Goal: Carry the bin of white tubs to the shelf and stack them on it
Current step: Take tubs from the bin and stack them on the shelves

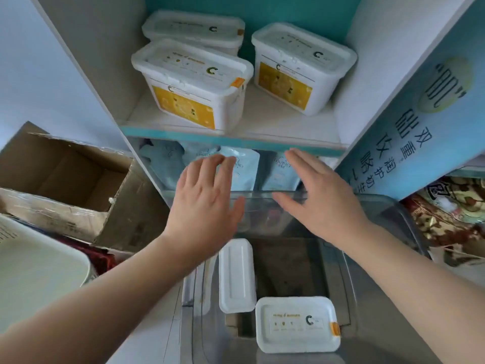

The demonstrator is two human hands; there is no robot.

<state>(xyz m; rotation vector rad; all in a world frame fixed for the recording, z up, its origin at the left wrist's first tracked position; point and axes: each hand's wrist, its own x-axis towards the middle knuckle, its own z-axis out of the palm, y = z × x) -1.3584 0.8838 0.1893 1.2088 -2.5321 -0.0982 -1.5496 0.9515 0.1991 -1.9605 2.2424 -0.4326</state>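
Three white tubs with yellow labels stand on the shelf (265, 127): a front-left tub (189, 85), a tub behind it (194, 28) and a right tub (299, 67). Below me sits the clear plastic bin (388, 214). Inside it one tub (296, 324) stands upright and another (237, 274) lies on its side. My left hand (207, 198) and my right hand (322, 193) hover open with spread fingers over the bin's far rim, below the shelf edge, holding nothing.
An open cardboard box (68, 179) stands at the left, with a pale round container (34, 271) beneath it. Light-blue pouches (244, 169) fill the lower shelf. A blue printed side panel (409, 132) flanks the shelf at right, with patterned packaging (451, 203) below.
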